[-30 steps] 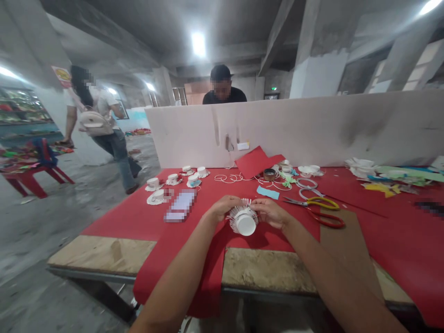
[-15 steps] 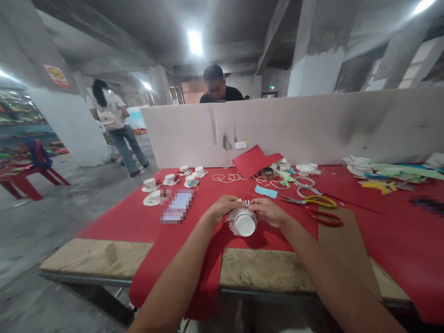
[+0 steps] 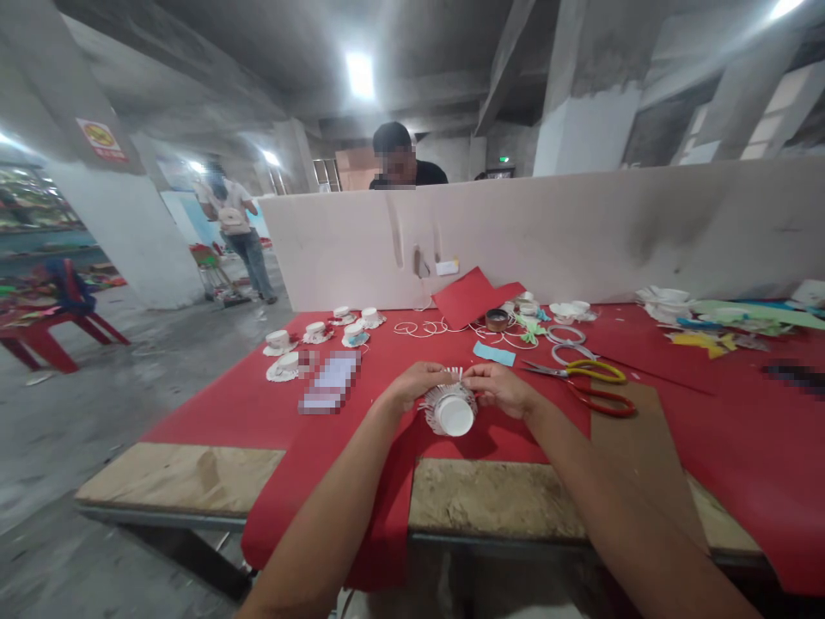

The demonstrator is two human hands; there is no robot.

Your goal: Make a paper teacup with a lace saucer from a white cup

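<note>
A white paper cup (image 3: pixel 456 416) with its side cut into a fringe of narrow strips faces me, its round base toward the camera. My left hand (image 3: pixel 418 384) is closed on the fringe at the upper left. At the upper right, the fingers of my right hand (image 3: pixel 499 387) pinch strips of the same fringe. Fingertips of both hands nearly meet at the top, where a few strips stick up between them. Right of my hands lie scissors (image 3: pixel 580 378) with one yellow and one red handle. A light-blue paper piece (image 3: pixel 494 354) lies just beyond.
Several small white hat-shaped cups (image 3: pixel 316 333) and a blurred phone-like rectangle (image 3: pixel 330 383) lie to the left. Tape rolls (image 3: pixel 497 321), white string (image 3: pixel 425 328), red paper (image 3: pixel 473 297) and brown cardboard (image 3: pixel 644 456) are spread about. A white board (image 3: pixel 547 236) stands behind; a person (image 3: pixel 400 155) is beyond it.
Both hands keep their hold on the fringed cup, with the right fingers shifted slightly at the strips. The person walking at the left has moved farther off.
</note>
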